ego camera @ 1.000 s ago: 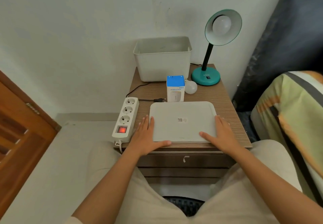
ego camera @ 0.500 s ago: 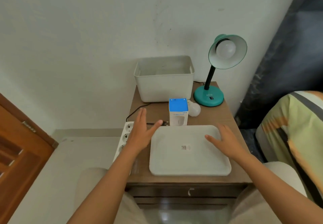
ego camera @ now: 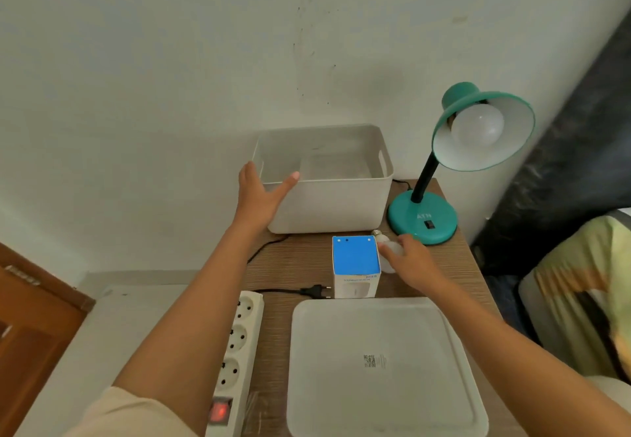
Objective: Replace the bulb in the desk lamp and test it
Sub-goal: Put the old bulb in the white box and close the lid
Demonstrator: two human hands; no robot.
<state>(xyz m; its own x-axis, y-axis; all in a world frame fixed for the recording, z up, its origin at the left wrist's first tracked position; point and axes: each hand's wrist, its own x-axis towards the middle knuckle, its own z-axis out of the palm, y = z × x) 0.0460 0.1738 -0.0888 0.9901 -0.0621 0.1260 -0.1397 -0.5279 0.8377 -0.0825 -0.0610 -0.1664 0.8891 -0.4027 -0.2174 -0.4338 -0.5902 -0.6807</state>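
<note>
Wooden bedside table (ego camera: 293,266) stood against a white wall | right hand (ego camera: 415,262) lay over the loose bulb (ego camera: 389,252) between blue-topped box (ego camera: 355,259) and teal lamp (ego camera: 423,218); full grasp could not be told | left hand (ego camera: 257,197) spread wide at the white bin (ego camera: 327,204) corner | lamp plug (ego camera: 316,290) lay unplugged beside power strip (ego camera: 235,344)

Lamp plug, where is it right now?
In the head view the black two-pin lamp plug lies unplugged on the wooden tabletop, between the white power strip to its left and the blue-topped bulb box to its right.
</note>
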